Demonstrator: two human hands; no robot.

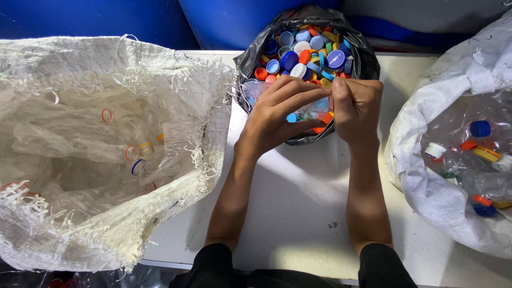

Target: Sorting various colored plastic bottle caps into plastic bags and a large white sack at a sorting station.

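Note:
Both my hands hold a clear plastic bottle [255,89] lying crosswise over a black bag [362,60] full of coloured bottle caps [306,50]. My left hand [277,114] wraps around the bottle's body, fingers stretched to the right. My right hand [356,109] is closed at the bottle's right end, thumb and fingers pinched there. The bottle's neck end is hidden between my hands.
A white woven sack [80,224] at the left holds uncapped clear bottles. Another white sack [437,176] at the right holds clear bottles with coloured caps on. Both rest on a white table [298,213]. Blue barrels [229,21] stand behind.

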